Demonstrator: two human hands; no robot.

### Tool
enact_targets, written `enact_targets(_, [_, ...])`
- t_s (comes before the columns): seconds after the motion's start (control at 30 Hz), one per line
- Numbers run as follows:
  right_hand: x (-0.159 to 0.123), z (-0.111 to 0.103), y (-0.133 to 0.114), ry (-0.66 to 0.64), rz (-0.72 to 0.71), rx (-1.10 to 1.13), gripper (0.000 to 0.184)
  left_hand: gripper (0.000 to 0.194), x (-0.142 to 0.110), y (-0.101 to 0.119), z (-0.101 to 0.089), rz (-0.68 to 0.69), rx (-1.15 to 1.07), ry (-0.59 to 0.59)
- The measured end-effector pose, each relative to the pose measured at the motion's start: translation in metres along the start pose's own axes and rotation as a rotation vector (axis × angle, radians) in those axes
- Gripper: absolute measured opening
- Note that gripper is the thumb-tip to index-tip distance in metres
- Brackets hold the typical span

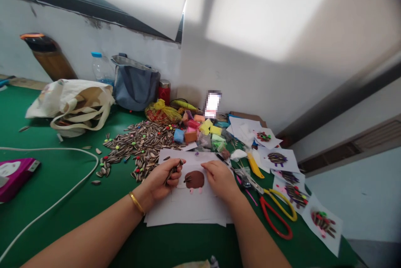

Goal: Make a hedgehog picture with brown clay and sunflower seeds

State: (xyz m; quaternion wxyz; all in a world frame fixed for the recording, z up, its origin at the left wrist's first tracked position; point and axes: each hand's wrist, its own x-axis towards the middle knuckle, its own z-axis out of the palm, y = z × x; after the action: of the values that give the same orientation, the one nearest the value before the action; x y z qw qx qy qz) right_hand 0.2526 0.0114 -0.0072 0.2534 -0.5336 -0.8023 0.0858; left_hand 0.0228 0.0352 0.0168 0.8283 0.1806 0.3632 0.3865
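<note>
Broadly, a smooth green table [62, 167] carries a loose heap [144, 142] of striped, pointed seeds, dotted with bright round beads [117, 147]. Nearer lie flat white sheets [188, 211], stacked slightly askew. To their right, metal scissors [263, 213] show looped red and yellow handles. Over the sheets the hands are apart: the left hand [163, 178] curls round a clutch of seeds [171, 172]; the right hand [221, 178] is bent beside a matte brown oval [196, 180], and I cannot tell whether it pinches anything. This clay-like oval lies on the top sheet between them, pink nubs [191, 191] along its lower edge, slim seeds at its left end.
</note>
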Motion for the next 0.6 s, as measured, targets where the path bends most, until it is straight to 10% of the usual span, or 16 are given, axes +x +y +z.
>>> enact_targets(0.6, [0.004,-0.003,-0.050,0.125,-0.214,0.170,0.027,0.030,-0.014,-0.014,0.009,-0.054,0.393,-0.134])
